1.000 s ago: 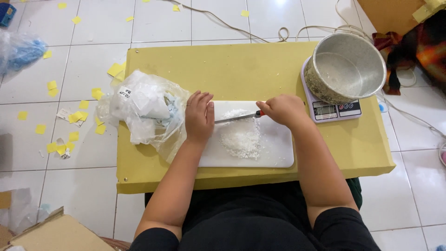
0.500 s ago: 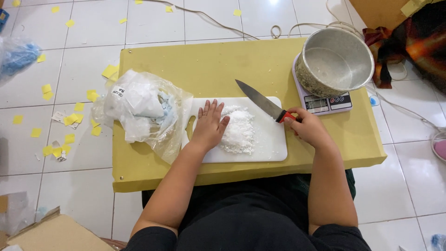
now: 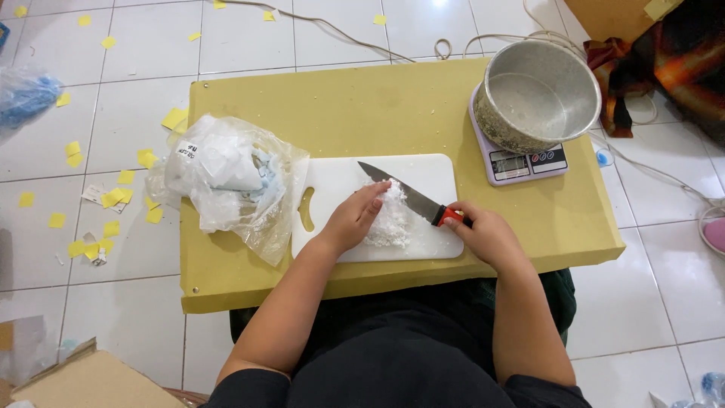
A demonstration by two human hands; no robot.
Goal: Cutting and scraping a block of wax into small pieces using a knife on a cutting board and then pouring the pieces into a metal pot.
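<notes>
White crumbly heap (image 3: pixel 393 219) on cutting board (image 3: pixel 332 189) now gathered under left hand (image 3: pixel 355 219), fingers spread. Knife (image 3: pixel 408 198), gripped by right hand (image 3: pixel 487 236), lowered beside heap since lifted half-second ago; chopping resumed, likely.

Dented round metal pot (image 3: pixel 538 94) on a small white digital kitchen scale (image 3: pixel 518 160), upper right. Crumpled clear plastic bag (image 3: pixel 230 177) with white contents at left on the low yellow table (image 3: pixel 377 102). Yellow paper scraps (image 3: pixel 113 198) litter the white tiled floor (image 3: pixel 113 302) at left. Brown cardboard box (image 3: pixel 91 381), lower left corner.
</notes>
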